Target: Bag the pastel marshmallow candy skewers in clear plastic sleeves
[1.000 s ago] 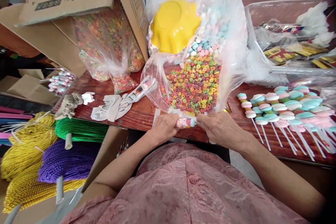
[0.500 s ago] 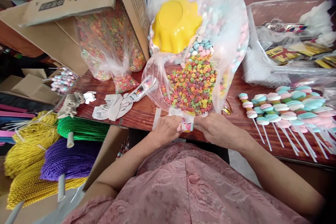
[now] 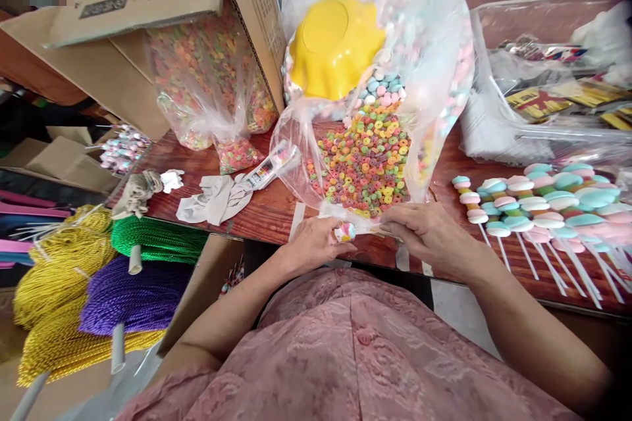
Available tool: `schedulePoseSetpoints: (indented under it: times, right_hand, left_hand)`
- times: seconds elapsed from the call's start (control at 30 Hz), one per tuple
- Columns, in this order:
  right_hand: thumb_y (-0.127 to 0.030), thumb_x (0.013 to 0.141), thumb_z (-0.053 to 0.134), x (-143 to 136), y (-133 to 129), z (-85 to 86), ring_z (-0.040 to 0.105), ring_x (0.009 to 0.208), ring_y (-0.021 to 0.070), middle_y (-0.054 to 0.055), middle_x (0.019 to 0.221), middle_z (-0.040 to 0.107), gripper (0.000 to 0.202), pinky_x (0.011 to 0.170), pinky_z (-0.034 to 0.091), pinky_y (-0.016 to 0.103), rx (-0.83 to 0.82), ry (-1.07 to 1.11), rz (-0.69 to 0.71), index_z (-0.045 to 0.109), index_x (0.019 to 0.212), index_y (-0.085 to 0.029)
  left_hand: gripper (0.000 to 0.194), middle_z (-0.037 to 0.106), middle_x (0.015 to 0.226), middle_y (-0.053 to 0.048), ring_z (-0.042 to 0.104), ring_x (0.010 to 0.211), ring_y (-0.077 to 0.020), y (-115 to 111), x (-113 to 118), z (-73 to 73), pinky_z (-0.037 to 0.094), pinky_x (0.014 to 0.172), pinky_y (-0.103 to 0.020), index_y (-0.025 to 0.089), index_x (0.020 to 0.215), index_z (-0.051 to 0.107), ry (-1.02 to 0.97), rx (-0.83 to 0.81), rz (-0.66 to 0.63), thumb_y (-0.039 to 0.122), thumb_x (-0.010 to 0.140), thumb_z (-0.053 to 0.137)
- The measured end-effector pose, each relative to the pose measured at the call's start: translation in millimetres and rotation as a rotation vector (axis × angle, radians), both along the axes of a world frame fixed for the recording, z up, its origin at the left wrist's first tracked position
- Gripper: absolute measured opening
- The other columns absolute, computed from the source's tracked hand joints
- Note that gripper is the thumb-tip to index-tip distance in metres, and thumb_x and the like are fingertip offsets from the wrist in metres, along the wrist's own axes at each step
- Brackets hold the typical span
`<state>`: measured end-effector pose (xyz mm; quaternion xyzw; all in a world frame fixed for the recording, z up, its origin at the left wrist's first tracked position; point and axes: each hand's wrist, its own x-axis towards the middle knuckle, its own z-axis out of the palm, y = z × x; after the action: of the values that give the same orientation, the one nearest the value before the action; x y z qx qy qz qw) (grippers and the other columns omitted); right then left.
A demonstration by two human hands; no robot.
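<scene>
My left hand [image 3: 316, 240] is closed around a small white, pink and yellow piece [image 3: 344, 231], perhaps a printed wrapper; most of it is hidden by the fingers. My right hand [image 3: 424, 233] is pinched at the table's front edge, a short way to the right. A thin pale strip lies between the hands, and what the right fingertips grip is too small to make out. Just beyond both hands, an open clear plastic bag [image 3: 296, 138] holds ring-shaped gummy candies [image 3: 363, 164] in several colours. Pastel marshmallows [image 3: 380, 89] lie behind the rings, beside an upturned yellow bowl [image 3: 336, 46].
Marshmallow skewers [image 3: 538, 200] lie on the right, their white sticks toward me. Behind them stands a clear bin [image 3: 548, 122] with packets. A cardboard box [image 3: 138, 3], pale gloves [image 3: 210, 200] and a printed clear wrapper [image 3: 269, 168] are at left. Cord bundles [image 3: 133, 296] sit below the table edge.
My right hand has drawn away to the right from the left hand, leaving a gap between them. The left hand stays nearly in place with the colourful piece. The view has shifted slightly.
</scene>
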<state>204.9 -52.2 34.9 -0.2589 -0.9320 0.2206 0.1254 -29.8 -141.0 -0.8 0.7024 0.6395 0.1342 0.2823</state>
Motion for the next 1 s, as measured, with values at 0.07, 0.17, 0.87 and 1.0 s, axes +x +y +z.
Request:
schedulePoseSetpoints:
  times: [0.07, 0.17, 0.87, 1.0]
  right_hand:
    - [-0.029, 0.100, 0.039, 4.4, 0.7, -1.3, 0.060, 0.068, 0.0170, 0.005, 0.072, 0.067, 0.032, 0.063, 0.034, 0.029, 0.062, 0.020, -0.006, 0.064, 0.084, -0.018]
    - [-0.032, 0.101, 0.038, 8.2, 1.3, -4.8, 0.055, 0.058, 0.0153, 0.003, 0.062, 0.062, 0.036, 0.057, 0.029, 0.029, 0.154, 0.038, -0.052, 0.065, 0.082, -0.018]
    - [-0.024, 0.099, 0.041, -19.3, -6.7, -14.0, 0.047, 0.056, 0.0099, -0.001, 0.063, 0.056, 0.027, 0.057, 0.030, 0.024, -0.021, 0.255, 0.024, 0.058, 0.079, -0.018]
    - [-0.021, 0.097, 0.041, -29.4, -3.8, -12.4, 0.048, 0.056, 0.0107, -0.001, 0.062, 0.056, 0.027, 0.057, 0.029, 0.026, 0.044, 0.260, 0.071, 0.059, 0.078, -0.018]
  left_hand:
    - [0.039, 0.071, 0.084, -0.004, 0.064, 0.079, -0.0203, -0.8, 0.5, -0.1, 0.039, 0.066, -0.027, 0.019, 0.095, 0.068, 0.021, 0.016, -0.021, 0.056, 0.083, 0.067]
    - [0.031, 0.072, 0.087, -0.004, 0.066, 0.081, -0.0208, -2.5, 2.9, 0.6, 0.040, 0.068, -0.027, 0.019, 0.098, 0.067, 0.102, 0.032, -0.048, 0.048, 0.087, 0.064]
    - [0.051, 0.062, 0.072, 0.000, 0.049, 0.053, -0.0064, 1.8, -12.3, 24.7, 0.037, 0.051, -0.020, 0.014, 0.109, 0.070, -0.924, -0.427, 0.070, 0.054, 0.078, 0.072]
    - [0.040, 0.060, 0.059, 0.000, 0.049, 0.047, -0.0054, 3.8, -4.9, 25.6, 0.038, 0.046, -0.018, 0.010, 0.072, 0.068, -1.058, -0.417, 0.197, 0.046, 0.063, 0.085]
